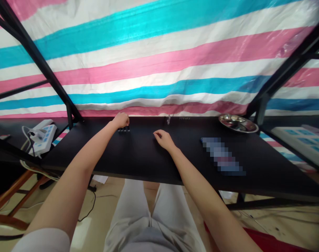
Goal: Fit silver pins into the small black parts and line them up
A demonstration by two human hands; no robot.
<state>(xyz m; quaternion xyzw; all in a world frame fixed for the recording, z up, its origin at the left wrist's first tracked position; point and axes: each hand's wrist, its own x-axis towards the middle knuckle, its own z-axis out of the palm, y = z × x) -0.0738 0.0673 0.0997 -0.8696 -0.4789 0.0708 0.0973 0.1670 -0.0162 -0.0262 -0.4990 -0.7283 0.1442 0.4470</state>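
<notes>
My left hand [121, 120] is bent down over a row of several small dark pieces with pale ends [124, 129] on the black table [138, 154]. Its fingers look closed, and whatever they hold, if anything, is hidden. Further right, my right hand [163, 139] hovers above or rests on the table, which I cannot tell. Thumb and fingertips are pressed together there; anything between them is too small to make out. Beyond it lie some small clear pieces [169, 119] and a row of several tiny pieces [184, 118] near the back edge.
A round metal dish [238, 123] stands at the back right. Nearer is a blurred-out flat object [222, 155]. White power strips [45, 138] with cables lie left, another strip [301, 140] right. Black frame bars [44, 66] flank the table; a striped sheet [154, 70] hangs behind.
</notes>
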